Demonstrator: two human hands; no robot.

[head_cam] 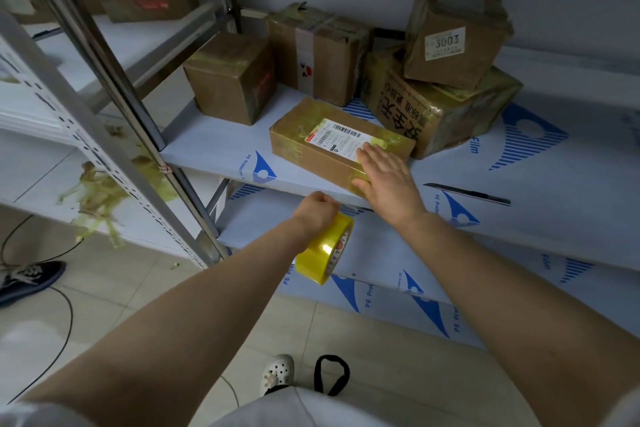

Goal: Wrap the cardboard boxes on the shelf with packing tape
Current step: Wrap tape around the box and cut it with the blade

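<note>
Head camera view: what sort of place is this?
Probably a parcel storeroom or packing room: metal shelving holds taped cardboard boxes, the front box bears a barcode label, and the left hand holds a packing tape roll.

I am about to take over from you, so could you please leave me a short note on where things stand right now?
Left hand: grips the yellow tape roll, just below the edge of the shelf.
Right hand: pressed flat on the near end of the labelled box.
Knife: on the shelf, right of that box.
Done: yellowish tape already shows on this box.
Left: probably finish this wrap, then check the boxes at the back.
</note>
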